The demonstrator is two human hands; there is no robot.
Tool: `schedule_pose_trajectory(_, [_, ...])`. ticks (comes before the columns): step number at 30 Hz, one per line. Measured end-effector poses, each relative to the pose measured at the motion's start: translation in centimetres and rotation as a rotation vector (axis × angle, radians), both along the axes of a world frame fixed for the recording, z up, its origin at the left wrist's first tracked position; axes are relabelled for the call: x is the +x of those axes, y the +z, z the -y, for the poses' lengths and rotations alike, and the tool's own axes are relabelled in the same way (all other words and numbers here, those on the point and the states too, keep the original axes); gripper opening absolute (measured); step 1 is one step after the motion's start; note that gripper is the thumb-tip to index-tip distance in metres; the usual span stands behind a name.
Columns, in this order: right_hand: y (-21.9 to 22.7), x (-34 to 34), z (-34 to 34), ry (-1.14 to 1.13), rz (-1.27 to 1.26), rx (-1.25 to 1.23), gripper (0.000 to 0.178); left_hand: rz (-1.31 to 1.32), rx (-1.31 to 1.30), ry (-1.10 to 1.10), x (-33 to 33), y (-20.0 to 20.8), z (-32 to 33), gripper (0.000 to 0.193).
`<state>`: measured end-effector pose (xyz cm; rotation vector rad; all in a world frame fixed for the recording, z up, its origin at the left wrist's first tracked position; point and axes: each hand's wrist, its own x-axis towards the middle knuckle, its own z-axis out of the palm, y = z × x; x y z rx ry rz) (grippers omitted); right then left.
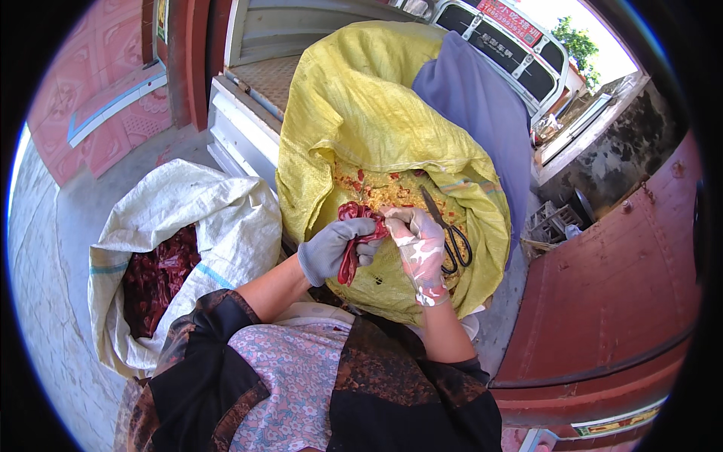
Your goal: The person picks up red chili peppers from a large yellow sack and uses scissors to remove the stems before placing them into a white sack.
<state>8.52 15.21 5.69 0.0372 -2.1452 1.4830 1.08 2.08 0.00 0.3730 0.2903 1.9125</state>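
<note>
My left hand, in a grey glove, is closed around a small bunch of dried red chilies that stick out above and below the fist. Fingertips of my right hand, in a pink camouflage glove, pinch the right end of the bunch. Both hands are above the opening of a yellow woven sack. Pale yellow seeds and red chili bits lie on the sack inside. Scissors with black handles rest there, just right of my right hand, blades pointing away.
At the left stands a white woven sack holding many dark red chilies. Behind the yellow sack are a blue-grey cloth and a metal vehicle bed. A red metal panel stands at the right, near a crate.
</note>
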Motion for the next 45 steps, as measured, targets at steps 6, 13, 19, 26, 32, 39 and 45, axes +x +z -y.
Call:
schedule_pose_trajectory(6, [2.6, 0.7, 0.6, -0.059, -0.230, 0.579, 0.011, -0.153, 0.025, 0.034, 1.0, 1.7, 0.7, 0.013])
schedule_pose_trajectory(13, [4.1, 0.6, 0.2, 0.230, -0.133, 0.482, 0.032, 0.113, 0.101, -0.168, 0.7, 0.9, 0.7, 0.015])
schedule_pose_trajectory(19, [4.4, 0.6, -0.5, 0.287, -0.218, 0.637, 0.021, 0.088, 0.081, -0.239, 0.8, 1.1, 0.9, 0.018])
schedule_pose_trajectory(26, [0.6, 0.1, 0.6, 0.139, -0.033, 0.137, 0.004, -0.139, -0.039, -0.020, 0.8, 1.0, 1.1, 0.022])
schedule_pose_trajectory(32, [0.9, -0.3, 1.6, 0.099, 0.345, -0.552, 0.005, -0.304, -0.120, 0.184, 0.9, 0.9, 1.4, 0.026])
schedule_pose_trajectory(39, [-0.2, -2.0, -0.9, 0.216, 0.425, -0.960, 0.022, -0.515, -0.035, 0.405, 1.1, 1.2, 1.9, 0.015])
schedule_pose_trajectory(45, [1.7, -3.6, -3.0, 0.086, 0.516, -0.222, 0.024, -0.463, -0.233, 0.379, 0.8, 3.4, 6.2, 0.009])
